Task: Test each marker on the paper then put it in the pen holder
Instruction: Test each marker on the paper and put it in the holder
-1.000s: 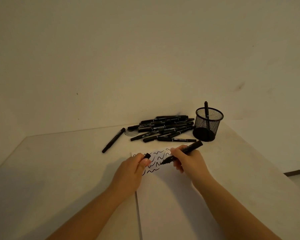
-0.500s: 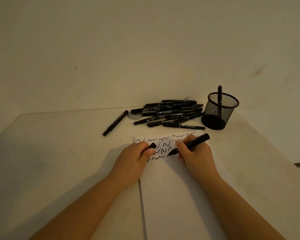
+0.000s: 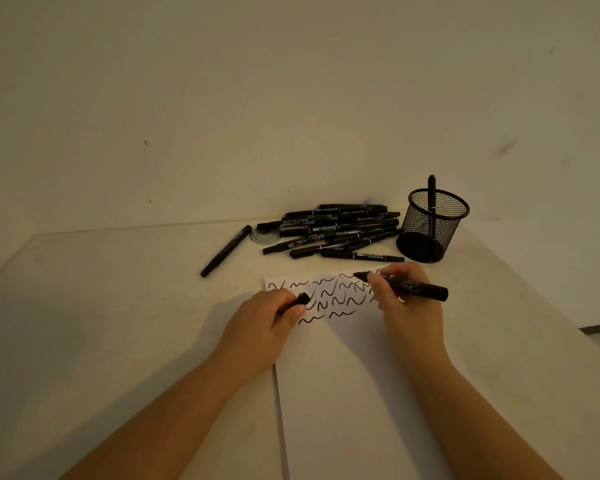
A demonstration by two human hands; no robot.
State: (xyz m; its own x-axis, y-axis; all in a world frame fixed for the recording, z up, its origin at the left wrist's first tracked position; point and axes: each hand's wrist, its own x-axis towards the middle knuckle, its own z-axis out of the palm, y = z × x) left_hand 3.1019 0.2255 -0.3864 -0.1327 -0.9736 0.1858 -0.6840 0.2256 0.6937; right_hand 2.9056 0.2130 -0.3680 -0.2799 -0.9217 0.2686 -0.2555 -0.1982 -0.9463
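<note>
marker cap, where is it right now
In the head view the marker cap is pinched in the left hand, over the paper's left edge among the squiggles.

Left hand (image 3: 262, 325) curled, seemingly pinching something; right hand (image 3: 407, 306) in a writing grip.

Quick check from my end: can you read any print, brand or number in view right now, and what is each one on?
"MARKER": white print on the barrel of one marker in the pile of markers; the characters beside it are too small to read.
Other barrels in the pile carry white labels, all blurred.
The marker gripped by the right hand: small label, unreadable.
The paper: only hand-drawn squiggles, no words.
The pen holder: no text visible.
</note>
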